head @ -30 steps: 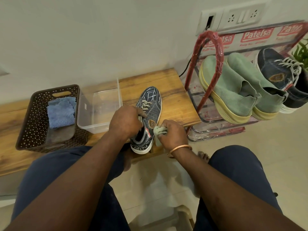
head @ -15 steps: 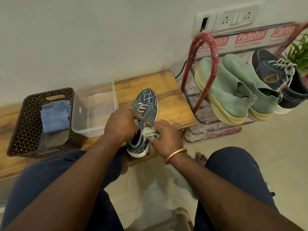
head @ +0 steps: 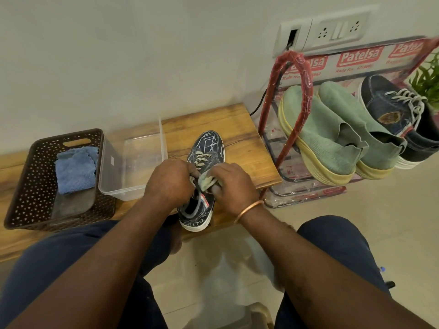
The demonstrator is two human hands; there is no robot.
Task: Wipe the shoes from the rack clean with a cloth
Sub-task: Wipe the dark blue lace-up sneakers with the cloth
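While the dark sneaker (head: 209, 147) is lying on the wooden bench (head: 242, 129) beside the clear tub (head: 136, 162), the left hand (head: 169, 184) is gripping its upper and the right hand (head: 231, 184) is pressing a bunched pale cloth (head: 206, 182), clutched tight, against its laces (head: 200, 159).

Wooden tabletop (head: 237, 129) carries brown perforated basket (head: 21, 186) at left with clear plastic tub (head: 137, 162) just beside it; white socket panel (head: 337, 29) on wall, black cable (head: 257, 106) below it, green plant (head: 427, 77) at right edge.

Left hand (head: 169, 184) and right hand (head: 230, 184) curled, close together.
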